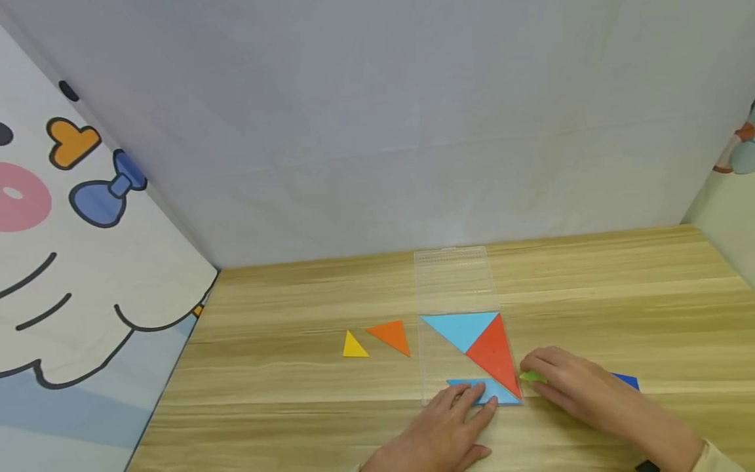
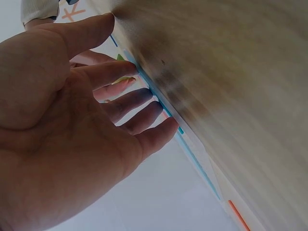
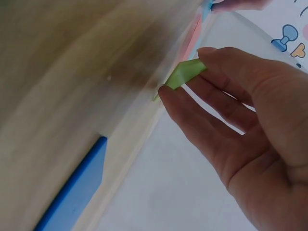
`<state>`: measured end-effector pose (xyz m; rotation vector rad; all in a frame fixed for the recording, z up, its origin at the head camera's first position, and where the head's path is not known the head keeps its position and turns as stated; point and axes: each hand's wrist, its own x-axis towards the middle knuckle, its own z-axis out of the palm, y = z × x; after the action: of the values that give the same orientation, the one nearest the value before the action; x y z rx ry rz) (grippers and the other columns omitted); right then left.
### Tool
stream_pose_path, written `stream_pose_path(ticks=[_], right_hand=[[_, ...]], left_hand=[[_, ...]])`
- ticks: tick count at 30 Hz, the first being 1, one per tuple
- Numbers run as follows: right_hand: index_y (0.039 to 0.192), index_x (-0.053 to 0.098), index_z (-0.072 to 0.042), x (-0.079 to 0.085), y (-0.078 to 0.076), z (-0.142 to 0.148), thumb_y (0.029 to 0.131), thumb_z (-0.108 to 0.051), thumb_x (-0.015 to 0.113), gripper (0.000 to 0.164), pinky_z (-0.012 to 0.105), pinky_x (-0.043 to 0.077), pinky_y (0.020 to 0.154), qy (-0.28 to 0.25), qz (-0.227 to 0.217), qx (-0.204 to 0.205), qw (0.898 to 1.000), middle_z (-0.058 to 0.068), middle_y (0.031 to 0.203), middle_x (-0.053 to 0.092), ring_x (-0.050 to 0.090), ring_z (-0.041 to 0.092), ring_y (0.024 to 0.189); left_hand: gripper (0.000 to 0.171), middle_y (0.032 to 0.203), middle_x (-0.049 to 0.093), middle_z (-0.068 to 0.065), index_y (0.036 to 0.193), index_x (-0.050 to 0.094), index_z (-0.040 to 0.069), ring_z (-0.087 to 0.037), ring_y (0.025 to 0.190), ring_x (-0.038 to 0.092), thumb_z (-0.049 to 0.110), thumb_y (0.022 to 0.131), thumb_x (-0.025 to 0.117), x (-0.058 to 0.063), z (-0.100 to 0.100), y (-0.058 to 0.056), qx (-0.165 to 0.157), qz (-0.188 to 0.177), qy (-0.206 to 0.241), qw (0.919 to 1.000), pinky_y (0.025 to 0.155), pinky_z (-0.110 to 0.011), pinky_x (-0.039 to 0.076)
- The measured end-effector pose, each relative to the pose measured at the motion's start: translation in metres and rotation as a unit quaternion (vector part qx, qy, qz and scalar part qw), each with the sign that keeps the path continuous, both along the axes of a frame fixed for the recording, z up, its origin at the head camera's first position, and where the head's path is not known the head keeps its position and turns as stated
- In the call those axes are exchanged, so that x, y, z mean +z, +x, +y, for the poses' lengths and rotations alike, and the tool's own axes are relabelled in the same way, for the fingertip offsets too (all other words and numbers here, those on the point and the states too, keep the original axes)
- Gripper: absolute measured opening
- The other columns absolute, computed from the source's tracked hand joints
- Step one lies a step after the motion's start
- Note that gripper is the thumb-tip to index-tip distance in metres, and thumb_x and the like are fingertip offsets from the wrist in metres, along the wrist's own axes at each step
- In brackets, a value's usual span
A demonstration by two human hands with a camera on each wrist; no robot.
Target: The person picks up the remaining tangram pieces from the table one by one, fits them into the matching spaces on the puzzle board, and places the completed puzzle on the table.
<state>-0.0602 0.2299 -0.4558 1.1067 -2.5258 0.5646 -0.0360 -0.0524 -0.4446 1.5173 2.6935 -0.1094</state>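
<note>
My left hand rests its extended fingertips on a light blue flat piece, partly covering it at the near end of a clear plastic case. In the left wrist view, the fingers reach this thin piece edge-on. Just right of the case, my right hand pinches a small green tangram piece between thumb and fingertips, tilted over the table. A light blue triangle and a red triangle lie in the case, edges meeting.
Left of the case lie an orange triangle and a yellow triangle. A dark blue piece is on the wood-grain table behind the right hand. The case's clear lid extends toward the pale back wall.
</note>
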Motion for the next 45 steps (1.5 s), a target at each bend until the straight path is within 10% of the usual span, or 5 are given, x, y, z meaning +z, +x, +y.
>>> stream_pose_path(ticks=[4,9,20,45], right_hand=[[0.109,0.068,-0.014,0.001,-0.002,-0.002,0.104,-0.024,0.064,0.011,0.011,0.046,0.085,-0.013,0.003,0.023,1.0,-0.005,0.107,0.065,0.064,0.013,0.094],[0.109,0.068,-0.014,0.005,-0.007,-0.006,0.109,-0.041,0.03,0.047,0.01,0.045,0.087,-0.026,0.012,0.046,0.999,-0.005,0.107,0.064,0.063,0.013,0.094],[0.113,0.068,-0.013,0.012,-0.018,-0.018,0.108,-0.03,0.05,0.026,0.01,0.046,0.089,-0.031,-0.013,0.1,0.994,-0.002,0.109,0.066,0.064,0.014,0.096],[0.112,0.072,-0.007,-0.002,-0.031,-0.032,0.112,-0.026,0.032,0.044,0.021,0.052,0.09,-0.008,0.021,0.152,0.988,0.002,0.114,0.066,0.064,0.018,0.102]], left_hand=[[0.058,0.157,0.044,-0.008,0.154,0.045,0.015,-0.02,0.14,0.044,0.047,0.107,0.051,0.001,0.0,0.001,-0.003,0.001,0.001,1.0,0.114,-0.029,0.038],[0.059,0.156,0.045,-0.008,0.154,0.046,0.015,-0.019,0.138,0.045,0.049,0.106,0.053,0.002,0.0,0.001,-0.005,0.017,0.003,0.9998,0.113,-0.03,0.039],[0.057,0.155,0.047,-0.008,0.153,0.047,0.016,-0.02,0.138,0.047,0.048,0.106,0.052,0.002,0.0,0.002,-0.006,0.021,0.005,0.9997,0.112,-0.03,0.04],[0.058,0.157,0.044,-0.009,0.155,0.045,0.015,-0.02,0.139,0.046,0.047,0.107,0.05,0.001,-0.001,-0.002,-0.008,0.004,-0.002,1.0,0.112,-0.03,0.04]])
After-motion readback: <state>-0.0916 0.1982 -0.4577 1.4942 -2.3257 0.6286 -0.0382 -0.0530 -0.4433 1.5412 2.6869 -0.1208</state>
